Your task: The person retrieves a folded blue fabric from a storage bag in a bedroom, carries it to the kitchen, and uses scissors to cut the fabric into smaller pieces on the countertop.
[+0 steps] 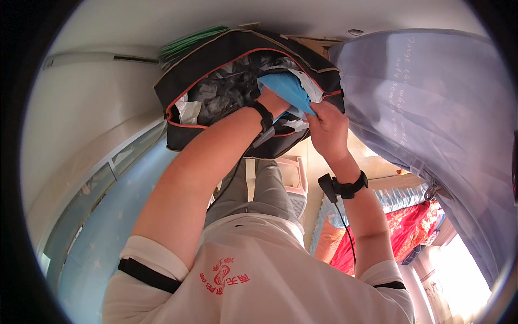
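Observation:
A black storage bag [190,139] with a red-trimmed opening stands before me. Crumpled dark plastic bags [218,95] fill much of its inside, and pale plastic [188,110] shows at its left end. Over the right part of the opening is a piece of blue sheet material, seemingly a bag [285,87]. My left hand [272,101] reaches into the fold of the blue bag, which hides the fingers. With thumb and fingers, my right hand [330,121] pinches the blue bag's near right edge. White plastic [309,86] lies just behind it.
A lavender curtain [404,93] bearing writing hangs close on the right. Green folded material [194,42] sits behind the black bag. Below are a pink plastic stool [299,174] and a bed with red bedding [408,227]. Cables run from the devices on both wrists.

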`<state>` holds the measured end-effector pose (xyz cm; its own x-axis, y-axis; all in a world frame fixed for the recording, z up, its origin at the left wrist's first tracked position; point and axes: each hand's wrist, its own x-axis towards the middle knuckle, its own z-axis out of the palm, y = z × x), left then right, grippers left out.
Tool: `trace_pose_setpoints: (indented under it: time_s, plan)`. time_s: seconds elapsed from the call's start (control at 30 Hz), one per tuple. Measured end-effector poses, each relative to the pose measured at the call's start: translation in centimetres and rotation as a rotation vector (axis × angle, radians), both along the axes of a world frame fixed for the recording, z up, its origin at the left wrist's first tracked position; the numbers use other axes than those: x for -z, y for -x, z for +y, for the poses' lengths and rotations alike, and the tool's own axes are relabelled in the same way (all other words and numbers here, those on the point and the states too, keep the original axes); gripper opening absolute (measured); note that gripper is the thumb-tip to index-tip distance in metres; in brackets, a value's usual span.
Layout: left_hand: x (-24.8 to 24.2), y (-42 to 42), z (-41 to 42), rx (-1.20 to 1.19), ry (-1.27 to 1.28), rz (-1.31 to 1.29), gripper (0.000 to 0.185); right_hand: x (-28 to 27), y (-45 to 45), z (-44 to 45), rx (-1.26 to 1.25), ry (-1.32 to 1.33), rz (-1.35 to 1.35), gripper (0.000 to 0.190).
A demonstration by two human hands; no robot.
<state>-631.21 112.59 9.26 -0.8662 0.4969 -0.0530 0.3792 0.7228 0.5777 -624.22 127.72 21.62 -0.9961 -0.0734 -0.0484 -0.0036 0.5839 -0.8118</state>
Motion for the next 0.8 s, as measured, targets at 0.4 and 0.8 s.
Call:
trace_pose_setpoints:
  time_s: [0.4,0.8]
  plan:
    - [0.8,-0.9,0.2,0.128,-0.144,-0.215,0.030,2.0,2.1,-3.4,-0.011,-0.539,-0.092,0.025]
    - [0.2,-1.9,-0.5,0.032,-0.302,-0.441,0.032,2.5,4.0,-3.4,-0.150,-0.556,-0.060,0.007]
